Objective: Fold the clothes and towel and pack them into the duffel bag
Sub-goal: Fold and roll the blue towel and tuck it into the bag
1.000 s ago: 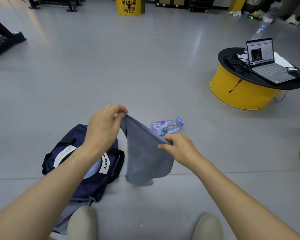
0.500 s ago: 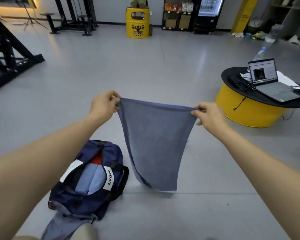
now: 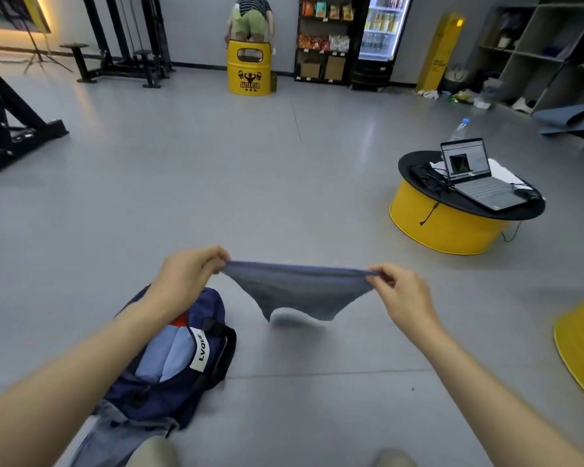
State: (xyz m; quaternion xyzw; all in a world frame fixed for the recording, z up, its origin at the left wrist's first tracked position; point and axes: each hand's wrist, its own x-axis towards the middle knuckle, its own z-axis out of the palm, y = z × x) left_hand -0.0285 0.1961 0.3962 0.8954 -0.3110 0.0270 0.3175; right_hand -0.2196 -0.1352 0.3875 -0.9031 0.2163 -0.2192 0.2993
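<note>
The left hand (image 3: 186, 275) and the right hand (image 3: 403, 299) each pinch an upper corner of the grey-blue towel (image 3: 300, 289). Each grip is clenched on the cloth between thumb and fingertips, so the top edge runs taut and level from one hand to the other. The towel is held in the air in front of the person, above the grey floor (image 3: 284, 197), and hangs free with its lower edge billowing, probably to square it up before a fold. The navy duffel bag (image 3: 199, 308) lies on the floor under the left forearm, unzipped with its mouth upward, so folded pieces can go straight in. Pale blue folded clothes (image 3: 164, 355) already sit inside. A grey garment (image 3: 110, 439) lies at the bag's near end, seemingly not yet folded.
</note>
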